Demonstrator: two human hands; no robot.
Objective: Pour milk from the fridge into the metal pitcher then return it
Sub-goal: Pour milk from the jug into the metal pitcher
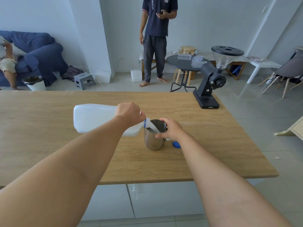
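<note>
Left hand (129,113) grips the tipped white milk jug (96,119); milk streams into the steel pitcher (154,136). Right hand (170,130) clasps the pitcher near the table's (49,145) centre.

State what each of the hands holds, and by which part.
Left hand: milk jug, near its neck. Right hand: metal pitcher, at its handle side.

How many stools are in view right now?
2: a grey step stool on the floor by the sofa, and a wooden stool behind the round table. Others may be hidden.

White walls (49,13), grey tiled floor (262,120), blue sofa (41,53), round black table (185,63), wooden stool (188,49).
</note>
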